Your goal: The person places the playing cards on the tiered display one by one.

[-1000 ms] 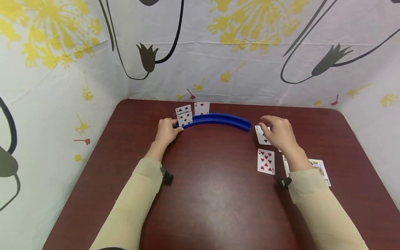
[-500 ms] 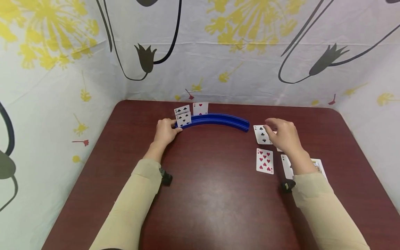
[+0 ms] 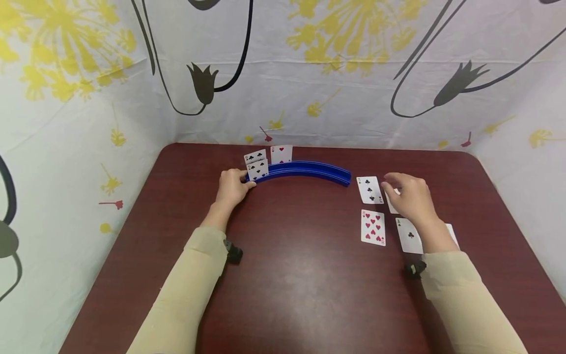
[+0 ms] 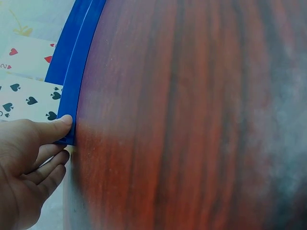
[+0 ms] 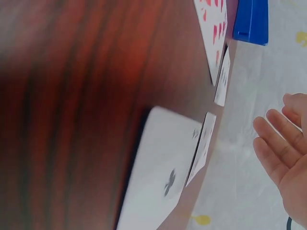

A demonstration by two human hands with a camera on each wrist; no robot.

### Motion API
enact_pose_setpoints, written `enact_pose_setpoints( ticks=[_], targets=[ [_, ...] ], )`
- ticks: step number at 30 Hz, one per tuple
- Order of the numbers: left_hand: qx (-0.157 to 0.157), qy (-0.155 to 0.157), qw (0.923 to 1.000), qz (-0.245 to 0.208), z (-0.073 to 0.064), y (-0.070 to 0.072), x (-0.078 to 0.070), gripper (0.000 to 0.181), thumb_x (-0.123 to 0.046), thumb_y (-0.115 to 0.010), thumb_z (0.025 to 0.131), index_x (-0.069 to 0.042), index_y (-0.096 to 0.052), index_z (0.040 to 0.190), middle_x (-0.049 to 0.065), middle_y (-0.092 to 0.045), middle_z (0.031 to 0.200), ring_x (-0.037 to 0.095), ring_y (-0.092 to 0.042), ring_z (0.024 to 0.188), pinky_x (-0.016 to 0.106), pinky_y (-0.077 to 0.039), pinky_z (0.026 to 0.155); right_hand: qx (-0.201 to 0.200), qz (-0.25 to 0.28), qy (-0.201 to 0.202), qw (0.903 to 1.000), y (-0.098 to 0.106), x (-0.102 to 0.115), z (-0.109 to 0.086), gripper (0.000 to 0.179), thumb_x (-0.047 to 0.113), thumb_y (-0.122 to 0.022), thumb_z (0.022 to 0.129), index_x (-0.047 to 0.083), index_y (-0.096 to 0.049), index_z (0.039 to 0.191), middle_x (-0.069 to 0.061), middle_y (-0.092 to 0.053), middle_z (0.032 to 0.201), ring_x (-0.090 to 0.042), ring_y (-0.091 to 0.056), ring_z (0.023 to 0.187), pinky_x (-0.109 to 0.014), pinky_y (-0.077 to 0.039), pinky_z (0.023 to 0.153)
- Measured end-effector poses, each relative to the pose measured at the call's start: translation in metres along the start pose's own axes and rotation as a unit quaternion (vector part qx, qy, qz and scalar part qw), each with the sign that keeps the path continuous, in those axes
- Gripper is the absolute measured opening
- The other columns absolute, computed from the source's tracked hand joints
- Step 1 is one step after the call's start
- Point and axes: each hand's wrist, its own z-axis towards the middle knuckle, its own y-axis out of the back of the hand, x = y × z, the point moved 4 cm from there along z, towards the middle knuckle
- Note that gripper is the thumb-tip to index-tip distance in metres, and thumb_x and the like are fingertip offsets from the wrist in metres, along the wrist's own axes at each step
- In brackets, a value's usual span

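My left hand (image 3: pixel 232 188) grips the left end of a curved blue card holder (image 3: pixel 309 168), its thumb on the front edge in the left wrist view. Upright in the holder stand a spade card (image 3: pixel 258 170), a club card (image 3: pixel 255 156) behind it and the two of hearts (image 3: pixel 281 154). My right hand (image 3: pixel 411 197), fingers loosely bent and holding nothing, hovers over a card (image 3: pixel 392 204) that it partly hides. Around it lie the three of clubs (image 3: pixel 370 190), a heart card with several pips (image 3: pixel 373 227) and the ace of clubs (image 3: pixel 409 236).
Another card (image 3: pixel 452 233) shows only a sliver beside the right wrist. Everything lies on a dark red-brown table (image 3: pixel 300 275) with rounded far corners. A patterned cloth (image 3: pixel 353 118) hangs behind it and along both sides.
My right hand has moved right, off the three of clubs and over the neighbouring card. More of the ace of clubs shows now. The left hand keeps its grip on the card holder.
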Motion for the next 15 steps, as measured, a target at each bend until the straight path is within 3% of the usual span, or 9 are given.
enact_pose_setpoints(
  ticks=[15],
  targets=[
    [0.002, 0.006, 1.0, -0.002, 0.0, -0.002, 0.001, 0.051, -0.021, -0.077, 0.092, 0.001, -0.063, 0.136, 0.023, -0.064, 0.131, 0.035, -0.057, 0.126, 0.046, -0.049, 0.104, 0.004, -0.014, -0.03, 0.9994, 0.013, -0.022, -0.02, 0.023, 0.008, -0.066, 0.095, -0.004, -0.07, 0.115, -0.027, -0.072, 0.102, -0.045, -0.071, 0.085, -0.06, -0.052, 0.076]
  ],
)
